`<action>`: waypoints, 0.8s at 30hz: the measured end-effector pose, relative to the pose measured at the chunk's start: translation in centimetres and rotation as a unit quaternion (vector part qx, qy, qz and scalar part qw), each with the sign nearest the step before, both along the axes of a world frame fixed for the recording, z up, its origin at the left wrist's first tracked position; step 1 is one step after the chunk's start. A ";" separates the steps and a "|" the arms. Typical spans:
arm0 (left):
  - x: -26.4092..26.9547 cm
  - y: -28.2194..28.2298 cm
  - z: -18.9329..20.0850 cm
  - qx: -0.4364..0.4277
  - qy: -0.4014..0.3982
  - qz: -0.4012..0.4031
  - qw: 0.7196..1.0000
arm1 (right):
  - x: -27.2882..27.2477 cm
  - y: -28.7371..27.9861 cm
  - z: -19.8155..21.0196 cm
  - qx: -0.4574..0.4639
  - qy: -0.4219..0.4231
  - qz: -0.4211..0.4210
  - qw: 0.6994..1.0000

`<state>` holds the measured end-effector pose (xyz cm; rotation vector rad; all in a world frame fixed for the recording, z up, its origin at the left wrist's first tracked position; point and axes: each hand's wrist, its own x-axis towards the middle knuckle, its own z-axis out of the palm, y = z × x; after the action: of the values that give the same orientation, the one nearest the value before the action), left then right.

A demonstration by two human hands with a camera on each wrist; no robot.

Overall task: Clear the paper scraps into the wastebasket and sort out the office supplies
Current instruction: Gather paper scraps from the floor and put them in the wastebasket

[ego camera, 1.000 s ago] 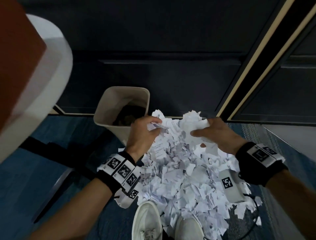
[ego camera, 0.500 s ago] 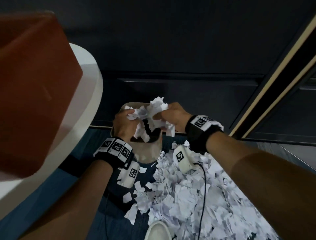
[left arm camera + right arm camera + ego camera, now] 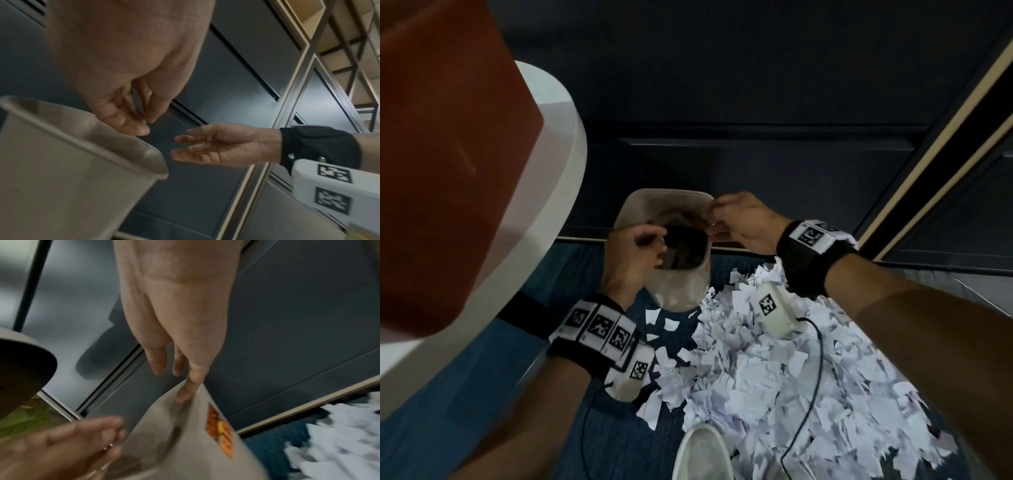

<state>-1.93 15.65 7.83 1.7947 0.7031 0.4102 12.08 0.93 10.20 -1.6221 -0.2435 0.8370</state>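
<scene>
Both hands are held over the mouth of the beige wastebasket while a heap of white paper scraps is left on the blue carpet.

The left hand is seen at the bin's 9 o'clock rim and the right hand at 1 o'clock — each with fingers loosely spread and nothing gripped, a pose judged suited to letting paper fall straight into the opening. In the left wrist view the right hand's fingers are shown relaxed, palm up; one fingertip appears to touch the bin's wall in the right wrist view. The scrap pile is spread from the bin's 4 o'clock side toward a white shoe — most of the clearing is judged still undone. No office supplies can be made out.
</scene>
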 end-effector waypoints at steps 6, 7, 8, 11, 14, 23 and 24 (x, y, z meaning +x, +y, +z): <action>-5.2 -3.7 -4.6 0.007 0.044 -0.062 0.997 | -2.5 -7.3 -3.3 -0.086 -0.028 0.033 0.995; -5.6 -4.3 -5.7 0.000 0.061 -0.065 0.996 | -3.0 -8.3 -4.5 -0.111 -0.036 0.055 0.992; -6.0 -4.9 -6.8 -0.009 0.080 -0.075 0.994 | -3.4 -9.1 -5.7 -0.138 -0.043 0.077 0.987; -6.2 -6.2 -10.2 -0.017 0.129 -0.118 0.984 | -3.9 -11.2 -9.8 -0.221 -0.094 0.133 0.962; -4.9 -7.0 -13.9 -0.025 0.196 -0.165 0.966 | -3.2 -13.1 -12.9 -0.314 -0.163 0.185 0.917; -1.3 -7.1 -22.2 -0.035 0.311 -0.168 0.935 | 0.2 -20.5 -18.4 -0.440 -0.123 0.072 0.886; -1.1 -7.3 -22.9 -0.026 0.328 -0.158 0.931 | 0.2 -20.9 -18.7 -0.442 -0.097 0.059 0.890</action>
<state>-3.04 8.31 -15.10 1.9562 0.8409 -0.4481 12.26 -20.01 -8.51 -2.5762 -0.0958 0.9413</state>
